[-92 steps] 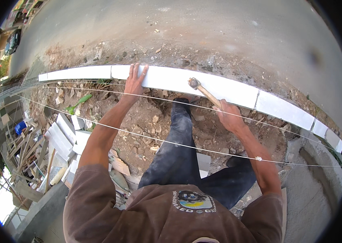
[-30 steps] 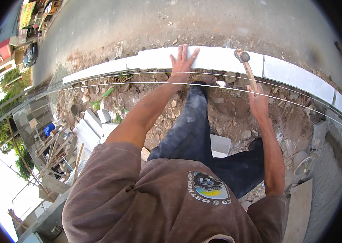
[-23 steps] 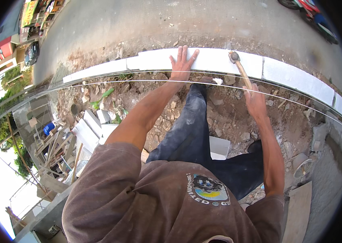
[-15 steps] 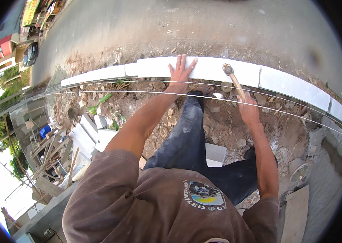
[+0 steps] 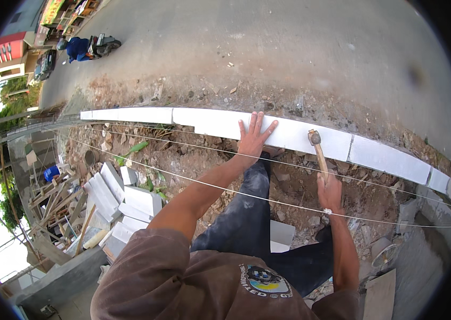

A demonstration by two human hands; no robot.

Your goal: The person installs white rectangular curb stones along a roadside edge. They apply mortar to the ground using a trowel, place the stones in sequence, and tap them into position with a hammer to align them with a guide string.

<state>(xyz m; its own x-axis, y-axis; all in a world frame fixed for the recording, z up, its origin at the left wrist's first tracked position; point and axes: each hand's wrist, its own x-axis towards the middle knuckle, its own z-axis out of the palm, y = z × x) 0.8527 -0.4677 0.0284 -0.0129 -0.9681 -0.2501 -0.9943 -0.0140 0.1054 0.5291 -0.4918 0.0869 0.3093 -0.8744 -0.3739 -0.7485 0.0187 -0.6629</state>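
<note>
A row of white lightweight blocks runs across the view, and my left hand [image 5: 256, 134] lies flat with spread fingers on the long middle block [image 5: 214, 122]. My right hand [image 5: 330, 191] is wrapped round the wooden handle of a hammer [image 5: 320, 156]. The hammer's head is over the same block, near its right end; whether it touches cannot be told. A joint separates this block from the neighbouring white block [image 5: 385, 156] on the right. Two taut strings [image 5: 220, 189] pass on my side of the row, crossing in front of my arms.
Broken stones and soil [image 5: 300, 197] lie along my side of the row. Loose white blocks [image 5: 102, 192] and scrap wood [image 5: 57, 197] are piled at the left. Beyond the row runs a road [image 5: 225, 48], with a motorcycle rider [image 5: 78, 49] at the far left. A grey concrete surface [image 5: 428, 245] is at right.
My view has shifted, so the row and both hands appear lower. A motorcycle rider has come into view on the road. My left hand stays on the block, and the hammer remains over it.
</note>
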